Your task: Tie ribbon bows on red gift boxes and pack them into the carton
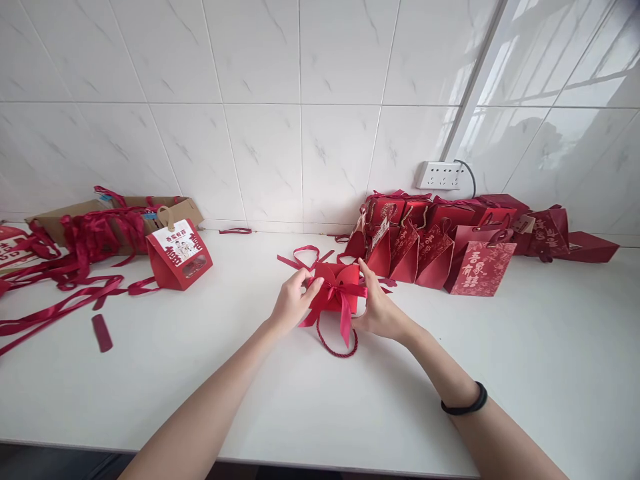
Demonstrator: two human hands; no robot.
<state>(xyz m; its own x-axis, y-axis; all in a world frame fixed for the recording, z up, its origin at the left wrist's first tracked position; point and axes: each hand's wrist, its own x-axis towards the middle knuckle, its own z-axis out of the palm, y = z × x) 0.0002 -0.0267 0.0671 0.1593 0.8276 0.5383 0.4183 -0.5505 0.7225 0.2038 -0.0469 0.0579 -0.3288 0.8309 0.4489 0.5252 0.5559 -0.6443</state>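
A small red gift box [336, 291] rests on the white counter [320, 413] in the middle. A red ribbon bow [343, 293] is tied across its front, with a tail hanging down, and a dark red cord loop [336, 347] lies below it. My left hand [291, 301] grips the box's left side, fingers closed on the box and ribbon. My right hand [379, 306] holds the right side, its index finger raised along the edge. A black band [465, 404] sits on my right wrist.
Several finished red gift bags [460, 247] stand at the back right under a wall socket [440, 175]. A red box with a white label [179, 255] stands at the left, beside a cardboard carton [120, 213] and loose red ribbons [60, 293]. A loose ribbon [306, 257] lies behind the box.
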